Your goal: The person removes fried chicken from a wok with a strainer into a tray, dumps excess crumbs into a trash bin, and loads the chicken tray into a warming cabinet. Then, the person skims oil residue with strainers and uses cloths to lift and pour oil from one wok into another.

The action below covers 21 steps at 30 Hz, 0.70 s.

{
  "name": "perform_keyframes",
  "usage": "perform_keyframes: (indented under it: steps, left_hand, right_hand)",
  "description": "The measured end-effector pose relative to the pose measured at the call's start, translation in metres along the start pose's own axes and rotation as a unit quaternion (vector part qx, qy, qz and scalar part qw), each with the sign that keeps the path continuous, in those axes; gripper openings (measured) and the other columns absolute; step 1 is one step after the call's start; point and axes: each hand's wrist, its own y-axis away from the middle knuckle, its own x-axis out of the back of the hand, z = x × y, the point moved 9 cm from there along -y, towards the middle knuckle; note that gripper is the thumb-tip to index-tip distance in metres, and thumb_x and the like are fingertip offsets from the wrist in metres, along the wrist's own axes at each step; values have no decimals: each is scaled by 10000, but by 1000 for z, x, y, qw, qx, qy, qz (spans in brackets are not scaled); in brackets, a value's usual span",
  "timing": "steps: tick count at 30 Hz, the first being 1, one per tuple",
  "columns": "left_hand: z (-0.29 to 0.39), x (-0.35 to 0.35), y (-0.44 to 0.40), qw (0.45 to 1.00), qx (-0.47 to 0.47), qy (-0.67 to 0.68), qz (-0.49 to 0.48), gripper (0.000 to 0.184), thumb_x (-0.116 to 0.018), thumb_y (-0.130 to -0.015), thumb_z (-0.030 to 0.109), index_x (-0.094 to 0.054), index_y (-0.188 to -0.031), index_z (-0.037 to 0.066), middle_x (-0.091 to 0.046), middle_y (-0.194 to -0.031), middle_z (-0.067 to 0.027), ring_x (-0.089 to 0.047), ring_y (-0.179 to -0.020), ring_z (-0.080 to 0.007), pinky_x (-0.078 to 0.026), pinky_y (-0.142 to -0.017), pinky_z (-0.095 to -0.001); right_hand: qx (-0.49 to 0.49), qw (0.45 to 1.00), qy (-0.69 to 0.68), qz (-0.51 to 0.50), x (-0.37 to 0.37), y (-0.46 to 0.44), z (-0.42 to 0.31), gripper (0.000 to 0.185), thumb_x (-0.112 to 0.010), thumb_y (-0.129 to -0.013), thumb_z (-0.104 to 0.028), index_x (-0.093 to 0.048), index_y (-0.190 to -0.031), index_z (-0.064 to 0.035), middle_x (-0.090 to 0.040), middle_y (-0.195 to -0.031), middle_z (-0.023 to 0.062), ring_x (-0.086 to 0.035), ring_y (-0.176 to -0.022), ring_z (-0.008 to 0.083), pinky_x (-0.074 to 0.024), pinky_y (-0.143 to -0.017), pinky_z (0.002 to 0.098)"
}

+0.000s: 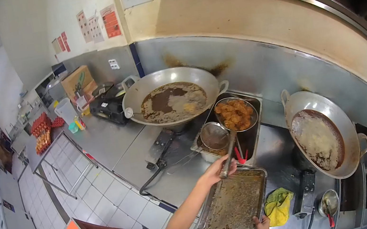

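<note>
My left hand (219, 170) is closed around the long handle of a strainer (231, 147). Pieces of browned fried food (235, 115) fill its round basket, which sits over a rectangular metal container (260, 137). Low in the view, my right hand (262, 227) grips the right edge of a stained baking tray (233, 205), with the thumb on the rim. The tray lies below the strainer handle. A smaller mesh strainer (215, 136) rests beside the container, and red tong-like handles (241, 155) poke out near the tray's top edge.
A large wok (206, 75) of bubbling oil stands at the back, a thermometer (129, 112) at its rim. Another wok (346, 129) with foamy oil is at right. A yellow-green cloth (279, 207) lies beside the tray. Egg trays (42, 132) sit on a left table.
</note>
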Motion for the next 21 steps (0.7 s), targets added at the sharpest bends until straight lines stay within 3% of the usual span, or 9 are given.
perform_keyframes:
  steps: [1, 4, 7, 10, 11, 13, 14, 15, 21]
  left_hand:
    - [-2, 8, -19, 999, 11, 43, 14, 314, -503, -981, 261, -526, -1159, 4, -614, -917, -90, -622, -777, -178, -565, -677, -288]
    - [-5, -5, -33, 994, 38, 101, -20, 171, -490, -980, 191, -536, -927, 36, -452, -695, 28, -364, -506, -43, -309, -417, -177]
    - [-8, 7, -52, 994, 76, 49, -60, 179, -477, -976, 161, -478, -821, 72, -411, -634, 53, -360, -483, -36, -301, -413, -177]
    - [10, 22, -42, 988, 51, -40, -142, 184, -494, -956, 121, -476, -774, 96, -394, -614, 67, -373, -484, -30, -306, -425, -173]
    - [36, 3, 16, 956, -69, -285, 6, 144, -487, -953, 108, -517, -814, 85, -413, -627, 61, -397, -515, -26, -331, -449, -184]
    - [23, 18, 44, 984, 61, -142, -91, 119, -477, -957, 107, -535, -857, 76, -437, -660, 63, -415, -549, -26, -366, -479, -198]
    - [26, 27, 61, 976, 47, -210, -11, 205, -459, -962, 105, -452, -759, 128, -386, -624, 89, -355, -483, -19, -284, -421, -185]
    - [17, 16, 84, 981, 134, -108, -88, 196, -485, -963, 118, -468, -768, 125, -376, -614, 91, -328, -455, -13, -256, -394, -181]
    - [7, -3, 229, 962, 106, -253, -14, 104, -573, -915, 111, -489, -973, 93, -352, -610, 78, -297, -433, -8, -229, -345, -189]
  right_hand:
    - [1, 1000, -15, 0, -1, 7, -1, 131, -684, -848, -116, -603, -783, -36, -521, -606, -39, -441, -532, 65, -333, -483, 248]
    - [22, 998, -46, 29, 1, 35, -7, 135, -700, -843, -123, -604, -802, -38, -510, -614, -45, -424, -525, 66, -317, -477, 249]
    - [7, 993, -34, 117, 11, 65, 1, 144, -709, -841, -128, -603, -797, -41, -508, -625, -45, -411, -524, 56, -301, -475, 242]
    - [76, 980, -35, 180, 10, 88, -32, 101, -681, -832, -91, -643, -867, -5, -601, -696, 6, -512, -609, 119, -415, -570, 293]
    - [126, 965, -17, 230, 12, 100, -55, 111, -683, -822, -99, -654, -871, -4, -633, -730, 21, -537, -648, 144, -452, -620, 323]
    - [93, 961, 127, 228, 26, 97, -37, 181, -629, -818, -23, -662, -977, 57, -692, -828, 97, -610, -772, 187, -480, -758, 328]
    - [64, 959, 105, 256, 28, 99, -35, 182, -639, -810, -36, -663, -962, 61, -696, -832, 111, -615, -770, 183, -483, -756, 331]
    - [38, 956, 81, 279, 29, 98, -34, 186, -650, -802, -48, -663, -948, 66, -699, -835, 124, -620, -768, 179, -485, -755, 333]
    - [26, 936, 63, 345, 45, 75, -45, 226, -647, -762, -95, -684, -937, 44, -694, -784, 117, -636, -701, 169, -500, -675, 319]
